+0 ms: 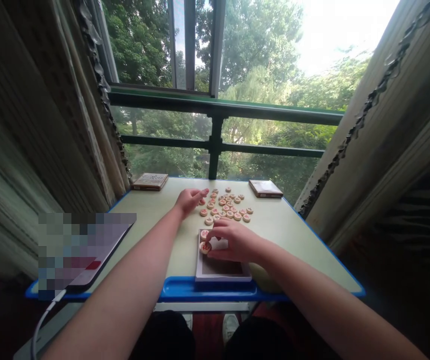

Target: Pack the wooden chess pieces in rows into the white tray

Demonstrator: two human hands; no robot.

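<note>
Blue-edged table (293, 245) stood at window (260, 65), curtains (368, 135) flanking; right hand (237, 240) fingertip-pinched disc (205, 248) at box (222, 278); left hand (188, 201) finger grip unclear.

Light: daylight from window (260, 60) ahead | Glare: sky (344, 25), upper right — burnt to white | Dim: left curtain (31, 125), right curtain (380, 125), lower corners | Edges: wide-angle stretch | Blur: distant pieces (228, 190) soft; left device (91, 245) — pixelated

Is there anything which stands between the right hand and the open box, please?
Nothing visible stands in the way: the right hand is over the open box, touching a round piece.
</note>
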